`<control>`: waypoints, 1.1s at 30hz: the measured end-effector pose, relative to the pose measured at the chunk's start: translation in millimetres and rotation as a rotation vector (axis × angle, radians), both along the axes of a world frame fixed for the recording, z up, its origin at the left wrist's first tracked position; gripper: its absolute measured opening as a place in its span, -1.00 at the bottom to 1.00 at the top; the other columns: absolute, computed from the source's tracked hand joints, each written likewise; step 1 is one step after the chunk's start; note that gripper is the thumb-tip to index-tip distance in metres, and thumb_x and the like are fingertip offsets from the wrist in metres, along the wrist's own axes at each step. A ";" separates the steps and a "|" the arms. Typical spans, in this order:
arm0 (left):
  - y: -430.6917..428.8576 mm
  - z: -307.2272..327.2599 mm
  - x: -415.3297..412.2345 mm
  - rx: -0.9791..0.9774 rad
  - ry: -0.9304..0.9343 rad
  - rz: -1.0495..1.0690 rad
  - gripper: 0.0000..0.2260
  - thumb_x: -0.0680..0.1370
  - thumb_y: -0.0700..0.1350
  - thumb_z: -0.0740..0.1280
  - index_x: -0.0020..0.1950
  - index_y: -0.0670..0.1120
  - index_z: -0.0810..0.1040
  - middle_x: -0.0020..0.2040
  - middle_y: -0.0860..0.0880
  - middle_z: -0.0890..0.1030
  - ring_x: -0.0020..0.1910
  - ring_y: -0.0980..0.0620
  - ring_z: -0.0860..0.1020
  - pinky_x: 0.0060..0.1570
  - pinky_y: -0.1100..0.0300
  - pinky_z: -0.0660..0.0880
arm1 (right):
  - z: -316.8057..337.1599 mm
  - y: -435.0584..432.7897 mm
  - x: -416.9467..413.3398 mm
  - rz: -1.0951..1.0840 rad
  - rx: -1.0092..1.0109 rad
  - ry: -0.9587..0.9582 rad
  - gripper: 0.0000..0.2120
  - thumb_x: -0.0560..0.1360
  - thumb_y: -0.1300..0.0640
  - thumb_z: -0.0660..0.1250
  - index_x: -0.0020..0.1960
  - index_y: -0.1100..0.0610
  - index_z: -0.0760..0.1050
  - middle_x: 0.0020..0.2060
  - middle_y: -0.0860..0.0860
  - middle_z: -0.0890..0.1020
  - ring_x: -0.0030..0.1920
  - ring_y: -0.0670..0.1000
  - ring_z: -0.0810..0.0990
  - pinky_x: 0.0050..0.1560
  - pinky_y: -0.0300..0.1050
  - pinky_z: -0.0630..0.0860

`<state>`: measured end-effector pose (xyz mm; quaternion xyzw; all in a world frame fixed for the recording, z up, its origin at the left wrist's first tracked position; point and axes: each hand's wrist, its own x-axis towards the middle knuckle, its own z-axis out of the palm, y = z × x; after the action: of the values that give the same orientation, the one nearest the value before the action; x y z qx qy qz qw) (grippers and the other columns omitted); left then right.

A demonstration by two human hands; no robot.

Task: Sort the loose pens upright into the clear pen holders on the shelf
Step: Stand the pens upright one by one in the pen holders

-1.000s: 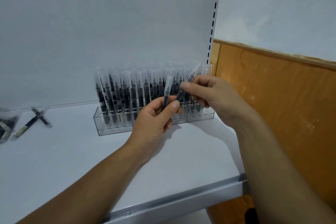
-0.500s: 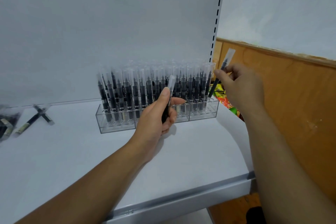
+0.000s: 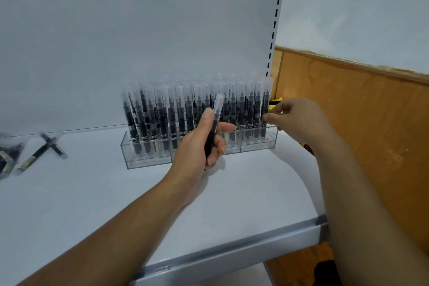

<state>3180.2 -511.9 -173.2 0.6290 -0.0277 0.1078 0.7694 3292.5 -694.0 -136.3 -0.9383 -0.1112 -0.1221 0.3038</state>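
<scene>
Loose pens (image 3: 44,148) are what's left here: 2 of them are lying crossed on the white shelf (image 3: 92,204) at the left of the frame. A blurry heap of more pens (image 3: 5,158) is sitting right at the left edge, well apart from the rack. Can't count that heap, too smeared.

The clear pen holders (image 3: 148,160) are standing mid-frame against the back panel (image 3: 139,42). They're looking pretty much packed, with rows of black pens standing upright, clear caps on top. So I'd call this mostly done, with the left pile to go.

Hands are apart. The left hand (image 3: 197,146) is gripping a spare pen (image 3: 217,109) upright, cap up, fingers wrapped round the barrel, hovering right in front of the rack's middle. The right hand (image 3: 299,121) is reaching to the right end of the rack and pinching the end pen (image 3: 266,100) low on its barrel. Looks to me like it's being seated in the last slot, though I can't tell if it's fully down.

Stuff in the way: honestly the packed rows are the problem. Free slots are hard to spot from here, and the left hand is covering part of the front row. Behind the right hand some yellow packaging (image 3: 275,101) is poking out beside the slotted upright (image 3: 275,18), and a wooden panel (image 3: 359,111) is filling the right side.
</scene>
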 end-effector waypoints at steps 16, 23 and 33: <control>-7.3 15.5 -15.3 0.126 -0.040 0.053 -0.52 0.48 0.33 0.04 -0.10 0.01 0.58 -0.38 -0.07 0.50 -0.50 0.12 0.30 -0.46 0.30 0.23 | 21.7 49.9 -66.7 0.607 0.504 0.141 -0.88 0.50 0.11 0.43 -0.06 0.17 0.65 -0.24 0.21 0.63 -0.26 -0.09 0.63 -0.19 -0.36 0.51; 19.7 28.1 -20.5 0.358 -0.060 0.084 -0.53 0.56 0.29 0.02 -0.13 -0.01 0.54 -0.39 0.03 0.57 -0.41 0.13 0.50 -0.36 0.32 0.43 | 21.5 71.4 -72.3 0.567 0.550 0.046 -0.84 0.49 0.05 0.42 -0.14 0.15 0.64 -0.35 0.26 0.47 -0.34 0.03 0.39 -0.30 -0.13 0.36; 161.6 4.0 -60.9 0.607 -0.234 0.631 -0.66 0.43 0.18 0.39 0.13 0.10 0.48 0.02 0.17 0.58 0.00 0.16 0.55 0.00 0.26 0.49 | 17.4 125.0 -84.8 0.468 0.764 -0.142 -0.87 0.53 0.11 0.39 -0.16 0.14 0.59 -0.38 0.09 0.35 -0.41 -0.09 0.27 -0.42 -0.35 0.27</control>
<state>3119.3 -350.3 -169.1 0.7874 0.0482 0.3943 0.4714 3207.7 -569.0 -118.9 -0.6980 -0.2878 -0.1466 0.6392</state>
